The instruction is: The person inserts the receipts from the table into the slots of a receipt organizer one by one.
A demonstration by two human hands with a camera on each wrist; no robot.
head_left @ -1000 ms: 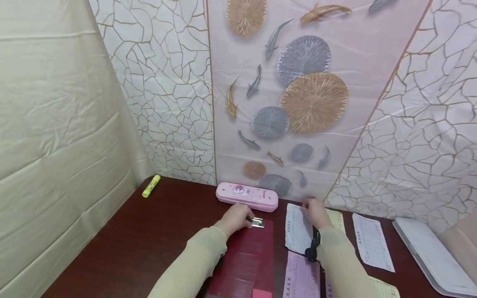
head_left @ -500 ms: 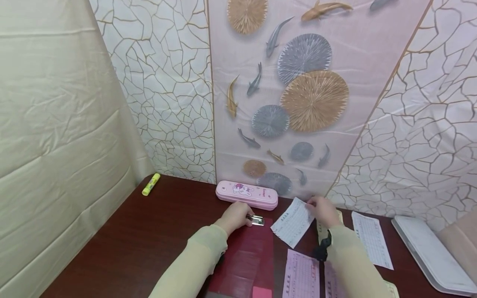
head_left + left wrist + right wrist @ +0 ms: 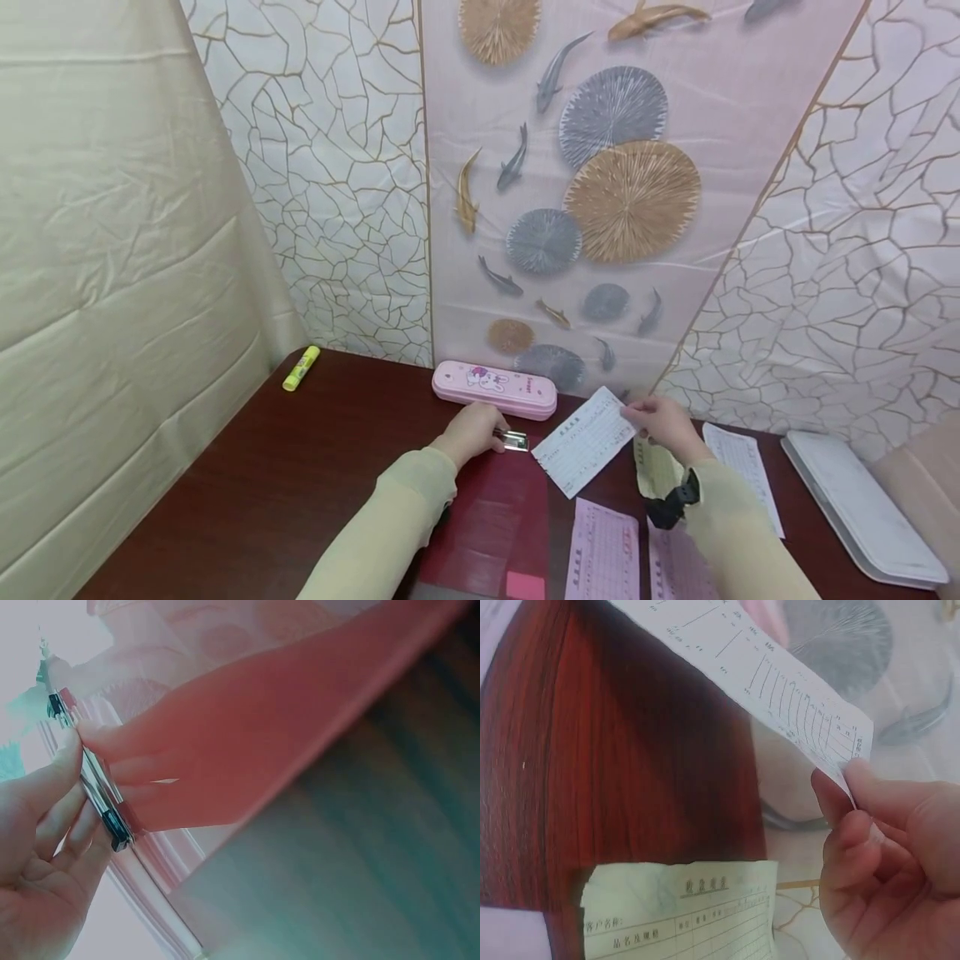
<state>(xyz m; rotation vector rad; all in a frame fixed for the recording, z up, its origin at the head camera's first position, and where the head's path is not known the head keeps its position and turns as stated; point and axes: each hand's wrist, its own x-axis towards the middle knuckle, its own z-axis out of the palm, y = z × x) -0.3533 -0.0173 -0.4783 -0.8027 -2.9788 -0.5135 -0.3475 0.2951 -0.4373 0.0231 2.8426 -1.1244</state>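
My left hand (image 3: 469, 435) pinches the metal clip (image 3: 513, 440) at the top of a see-through red clipboard (image 3: 487, 521). In the left wrist view, the thumb and fingers lie on either side of that clip (image 3: 101, 791), with the red sheet (image 3: 202, 742) spreading away from it. A printed white paper slip (image 3: 588, 442) hangs tilted by one corner from the thumb and fingers of my right hand (image 3: 663, 423). Its lower left corner comes near the clip. Under the right hand lies a yellow slip (image 3: 682, 915) on the dark wooden table.
Two purple slips (image 3: 603, 550) lie right of the clipboard. Another white slip (image 3: 738, 462) and a white flat case (image 3: 862, 508) are farther right. A pink pencil case (image 3: 495, 389) stands behind the clipboard. At the far left lies a yellow glue stick (image 3: 302, 368).
The right hand has lifted the white slip off the table and turned it, its far end swinging left to the clip. The yellow slip beside it is now uncovered. The left hand stays on the clip.
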